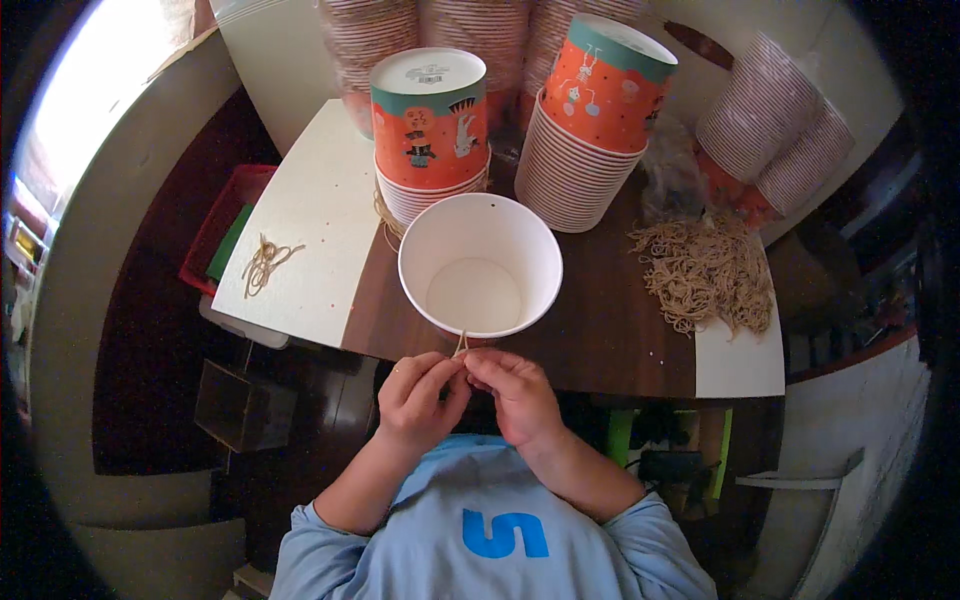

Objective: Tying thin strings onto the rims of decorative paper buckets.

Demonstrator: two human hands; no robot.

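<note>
The left hand (418, 395) and the right hand (515, 392) meet at the near edge of the dark brown wooden table (610, 330). Both are closed in a pinch on a thin beige piece of string (461, 345), fingertips almost touching. The string runs short and nearly upright, away from the hands to the near rim of the white open paper bucket (480, 262), which stands just beyond them; both hands are equally near. Further off, left of the left hand, a small string bundle (264, 262) lies on a white board (310, 220). Right of the right hand lies a big heap of beige strings (705, 272). Farthest stand two stacks of orange printed paper buckets (430, 130).
</note>
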